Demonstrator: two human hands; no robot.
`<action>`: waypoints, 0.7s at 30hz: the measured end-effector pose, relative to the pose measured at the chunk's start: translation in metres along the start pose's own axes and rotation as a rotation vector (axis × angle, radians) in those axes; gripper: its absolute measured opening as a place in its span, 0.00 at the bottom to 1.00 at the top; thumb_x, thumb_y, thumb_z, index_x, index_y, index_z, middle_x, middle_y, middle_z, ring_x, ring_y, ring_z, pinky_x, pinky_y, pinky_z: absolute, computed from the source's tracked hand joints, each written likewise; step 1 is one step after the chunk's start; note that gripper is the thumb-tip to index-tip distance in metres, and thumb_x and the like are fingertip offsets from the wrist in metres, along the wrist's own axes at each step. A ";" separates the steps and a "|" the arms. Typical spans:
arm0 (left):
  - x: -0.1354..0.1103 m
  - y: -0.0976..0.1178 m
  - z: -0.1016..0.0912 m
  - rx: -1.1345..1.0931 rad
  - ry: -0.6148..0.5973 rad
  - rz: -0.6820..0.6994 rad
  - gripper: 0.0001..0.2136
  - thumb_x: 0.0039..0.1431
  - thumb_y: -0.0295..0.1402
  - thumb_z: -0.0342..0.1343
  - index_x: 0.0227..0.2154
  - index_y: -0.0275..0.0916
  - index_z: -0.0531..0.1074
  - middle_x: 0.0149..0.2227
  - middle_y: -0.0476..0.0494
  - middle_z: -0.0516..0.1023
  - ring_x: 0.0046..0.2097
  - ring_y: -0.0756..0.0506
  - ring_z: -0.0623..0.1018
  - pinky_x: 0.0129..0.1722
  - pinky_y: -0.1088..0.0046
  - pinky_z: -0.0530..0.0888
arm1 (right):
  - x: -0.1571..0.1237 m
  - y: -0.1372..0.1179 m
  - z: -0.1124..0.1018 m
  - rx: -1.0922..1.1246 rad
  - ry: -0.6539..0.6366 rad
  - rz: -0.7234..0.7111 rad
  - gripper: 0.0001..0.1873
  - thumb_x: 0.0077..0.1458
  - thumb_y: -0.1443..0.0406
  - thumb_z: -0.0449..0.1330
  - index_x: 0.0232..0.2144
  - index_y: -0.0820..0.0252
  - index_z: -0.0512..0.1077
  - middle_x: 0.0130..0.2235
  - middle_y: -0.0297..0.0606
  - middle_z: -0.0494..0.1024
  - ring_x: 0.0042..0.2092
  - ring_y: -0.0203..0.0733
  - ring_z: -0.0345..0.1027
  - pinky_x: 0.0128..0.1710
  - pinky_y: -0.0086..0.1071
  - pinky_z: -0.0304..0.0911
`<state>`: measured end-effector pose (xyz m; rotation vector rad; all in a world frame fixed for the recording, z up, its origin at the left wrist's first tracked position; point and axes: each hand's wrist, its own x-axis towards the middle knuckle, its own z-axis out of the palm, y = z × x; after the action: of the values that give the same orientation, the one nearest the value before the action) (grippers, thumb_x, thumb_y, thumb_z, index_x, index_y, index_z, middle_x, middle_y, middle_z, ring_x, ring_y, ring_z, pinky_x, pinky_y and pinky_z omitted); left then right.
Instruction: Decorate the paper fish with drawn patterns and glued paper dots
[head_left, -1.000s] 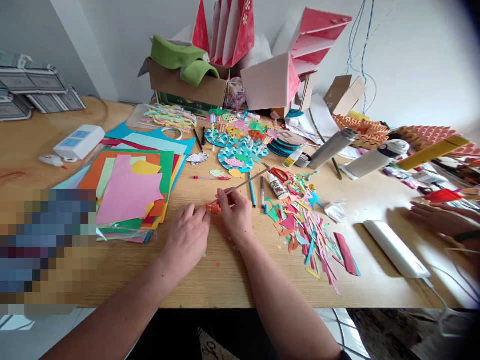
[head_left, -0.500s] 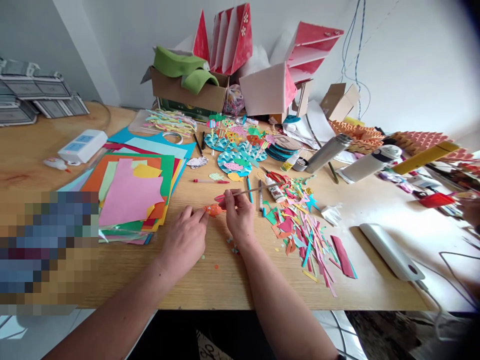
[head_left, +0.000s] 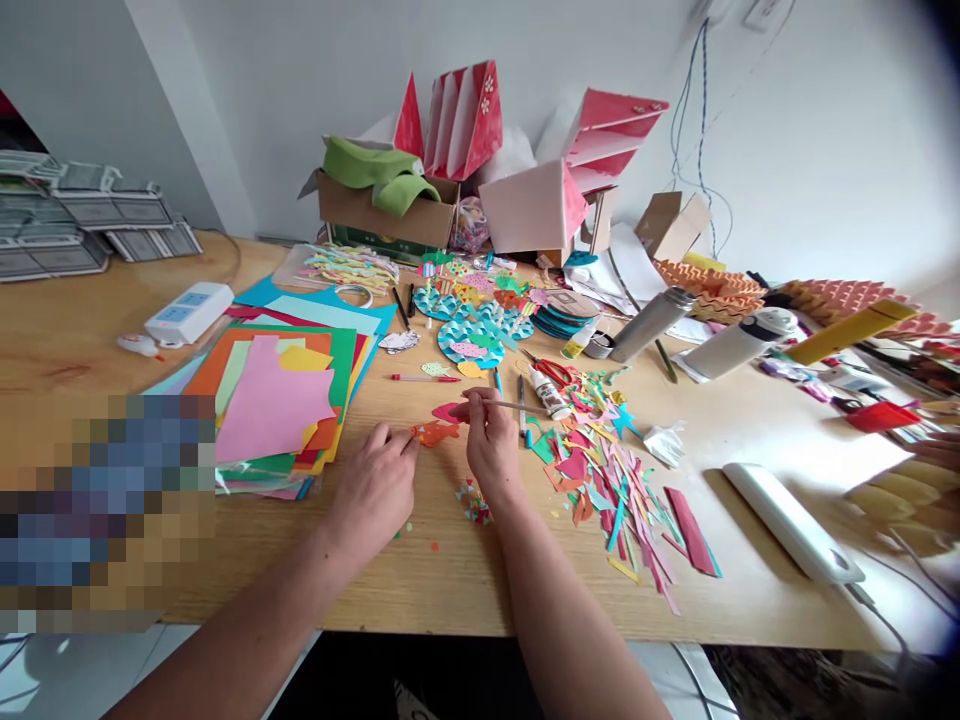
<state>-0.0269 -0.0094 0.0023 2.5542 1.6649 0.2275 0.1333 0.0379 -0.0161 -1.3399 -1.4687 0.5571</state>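
My left hand [head_left: 375, 485] rests on the wooden table [head_left: 465, 570], fingertips pinching an orange paper fish cut-out [head_left: 437, 431]. My right hand [head_left: 491, 440] is closed round a thin stick [head_left: 517, 405] that lies almost level, pointing right. A red-pink paper piece [head_left: 448, 411] lies by the stick's near end, just above the orange fish. A small heap of tiny coloured bits [head_left: 474, 502] sits under my right wrist.
A stack of coloured paper sheets [head_left: 277, 400] lies left. Paper scraps [head_left: 615, 475], glue bottle [head_left: 546, 390], red scissors [head_left: 559, 372] and pens are right of my hands. Blue paper discs with fish [head_left: 471, 340], boxes and folded red paper stand behind. Another person's hand [head_left: 937, 450] is far right.
The stick in my right hand has dropped from a steep slant to nearly level. My left hand stays on the orange fish. The view has shifted slightly, and the other person's hand has drawn back.
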 end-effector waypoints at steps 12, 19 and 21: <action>0.001 0.001 0.001 0.008 0.011 -0.008 0.19 0.60 0.19 0.45 0.48 0.31 0.76 0.49 0.36 0.79 0.51 0.38 0.72 0.53 0.59 0.71 | 0.004 0.006 -0.005 -0.224 -0.072 0.000 0.14 0.66 0.58 0.46 0.35 0.55 0.68 0.31 0.38 0.81 0.34 0.44 0.76 0.34 0.33 0.64; 0.000 0.001 0.000 0.019 0.011 0.005 0.18 0.60 0.19 0.45 0.47 0.30 0.76 0.48 0.37 0.79 0.50 0.38 0.72 0.53 0.61 0.70 | 0.002 -0.001 -0.005 -0.256 -0.060 -0.060 0.11 0.63 0.61 0.49 0.32 0.55 0.68 0.30 0.38 0.79 0.32 0.44 0.73 0.34 0.32 0.61; 0.000 0.000 0.002 0.023 0.024 0.008 0.18 0.59 0.19 0.46 0.48 0.30 0.75 0.48 0.37 0.79 0.50 0.38 0.72 0.53 0.61 0.69 | 0.002 -0.004 -0.005 -0.194 -0.062 -0.059 0.11 0.63 0.60 0.49 0.33 0.55 0.68 0.31 0.38 0.80 0.34 0.44 0.74 0.36 0.32 0.62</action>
<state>-0.0262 -0.0094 0.0008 2.5857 1.6755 0.2422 0.1367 0.0372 -0.0099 -1.4337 -1.6416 0.4300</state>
